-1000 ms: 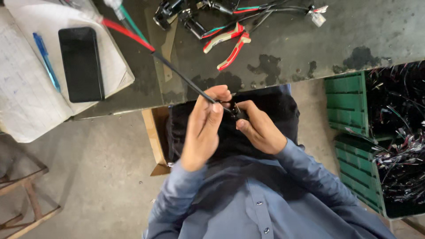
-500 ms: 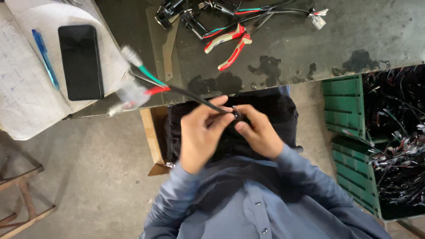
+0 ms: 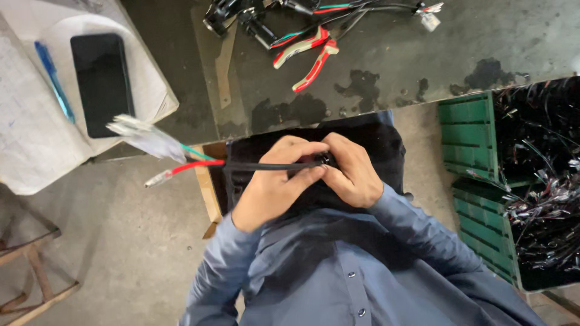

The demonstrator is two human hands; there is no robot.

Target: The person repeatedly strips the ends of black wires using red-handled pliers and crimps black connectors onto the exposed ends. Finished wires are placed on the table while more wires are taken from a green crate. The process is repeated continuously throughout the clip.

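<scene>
Both hands meet over my lap, in front of the dark table edge. My left hand (image 3: 275, 184) pinches a black sheathed cable (image 3: 266, 166) that runs out to the left. The cable's far end splits into red, green and white wires (image 3: 172, 160) tipped with connectors, blurred. My right hand (image 3: 350, 172) grips a small black part at the cable's near end, thumb against the left fingers. That part is mostly hidden by the fingers.
Red-handled pliers (image 3: 308, 54) and a bundle of wires with black connectors (image 3: 266, 18) lie on the dark table (image 3: 423, 54). A black phone (image 3: 103, 81) and blue pen (image 3: 54, 81) rest on white paper. Green crates (image 3: 477, 169) of black wiring stand at right.
The cable has swung down and leftward, from pointing up-left over the table to lying nearly level. Both hands stayed at its near end.
</scene>
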